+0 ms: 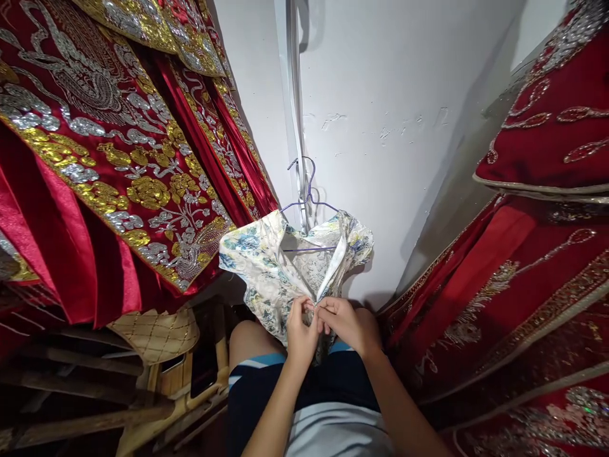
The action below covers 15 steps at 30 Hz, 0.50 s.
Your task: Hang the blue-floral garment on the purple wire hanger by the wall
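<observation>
A small white dress with blue and yellow flowers [266, 266] hangs on a purple wire hanger [309, 197] against the white wall. Both hands meet at the dress's open front, just below the collar. My left hand [301, 330] pinches the left edge of the opening with curled fingers. My right hand [346, 322] pinches the right edge, fingertips touching those of the left hand. What lies between the fingertips is too small to make out.
Red garments with gold and silver embroidery [118, 165] hang close on the left, and more red embroidered cloth [533, 266] on the right. A wooden chair with a woven seat [157, 343] stands lower left. A white wall [390, 95] is straight ahead.
</observation>
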Available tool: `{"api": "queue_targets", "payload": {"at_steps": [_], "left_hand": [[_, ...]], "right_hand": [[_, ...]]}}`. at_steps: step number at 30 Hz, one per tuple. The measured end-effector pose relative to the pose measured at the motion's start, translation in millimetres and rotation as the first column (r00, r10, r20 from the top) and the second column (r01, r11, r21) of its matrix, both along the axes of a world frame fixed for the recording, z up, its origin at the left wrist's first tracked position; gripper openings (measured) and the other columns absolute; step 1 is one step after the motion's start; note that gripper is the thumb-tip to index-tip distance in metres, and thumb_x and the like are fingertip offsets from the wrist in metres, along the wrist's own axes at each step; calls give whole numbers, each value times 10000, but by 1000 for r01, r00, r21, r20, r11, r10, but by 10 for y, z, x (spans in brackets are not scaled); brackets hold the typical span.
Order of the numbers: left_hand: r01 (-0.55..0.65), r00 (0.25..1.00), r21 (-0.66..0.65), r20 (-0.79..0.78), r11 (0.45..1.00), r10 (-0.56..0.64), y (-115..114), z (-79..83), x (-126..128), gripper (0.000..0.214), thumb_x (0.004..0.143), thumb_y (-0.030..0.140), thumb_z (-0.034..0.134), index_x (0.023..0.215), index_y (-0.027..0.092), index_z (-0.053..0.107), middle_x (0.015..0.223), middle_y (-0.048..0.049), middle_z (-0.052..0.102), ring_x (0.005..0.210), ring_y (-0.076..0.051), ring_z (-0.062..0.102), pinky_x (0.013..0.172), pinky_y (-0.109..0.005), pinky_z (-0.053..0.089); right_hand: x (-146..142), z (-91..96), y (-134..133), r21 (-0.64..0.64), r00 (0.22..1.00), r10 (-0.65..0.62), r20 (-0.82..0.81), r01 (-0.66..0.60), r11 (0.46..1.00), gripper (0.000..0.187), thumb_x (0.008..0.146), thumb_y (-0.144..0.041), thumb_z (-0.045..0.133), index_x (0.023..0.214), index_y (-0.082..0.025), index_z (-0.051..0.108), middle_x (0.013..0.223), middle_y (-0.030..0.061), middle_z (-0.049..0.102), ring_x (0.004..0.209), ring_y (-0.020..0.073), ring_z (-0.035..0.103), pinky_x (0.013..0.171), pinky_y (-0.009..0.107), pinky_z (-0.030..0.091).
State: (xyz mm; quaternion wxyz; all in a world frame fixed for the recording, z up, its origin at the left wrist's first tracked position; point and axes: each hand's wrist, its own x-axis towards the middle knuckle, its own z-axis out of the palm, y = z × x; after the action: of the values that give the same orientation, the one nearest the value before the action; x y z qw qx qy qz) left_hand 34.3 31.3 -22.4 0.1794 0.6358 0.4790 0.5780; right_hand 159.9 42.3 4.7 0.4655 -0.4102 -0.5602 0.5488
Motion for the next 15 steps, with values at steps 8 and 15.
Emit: {"api": "queue_targets", "payload": {"at_steps": [8,15], "left_hand": [[149,986,-64,-71,987,-154,110,43,-41,192,936,251,520,753,193,511,746,-8,526,695,-155,524,663,-252,411],[193,940,-120,-260,974,-219,183,50,-78,202,901,174,476,720,208,395,718,12,440,666,-152,453,634,-257,338]], "right_hand": [[5,610,248,12,957,-224,-184,230,973,171,733,-339,676,672,-182,644,448,-35,570,364,85,406,393,224,293],[-118,1461,686,209,890,-255,-378,350,913,130,721,-270,686,668,-155,659,494,-37,584,417,60,421,417,194,296]]}}
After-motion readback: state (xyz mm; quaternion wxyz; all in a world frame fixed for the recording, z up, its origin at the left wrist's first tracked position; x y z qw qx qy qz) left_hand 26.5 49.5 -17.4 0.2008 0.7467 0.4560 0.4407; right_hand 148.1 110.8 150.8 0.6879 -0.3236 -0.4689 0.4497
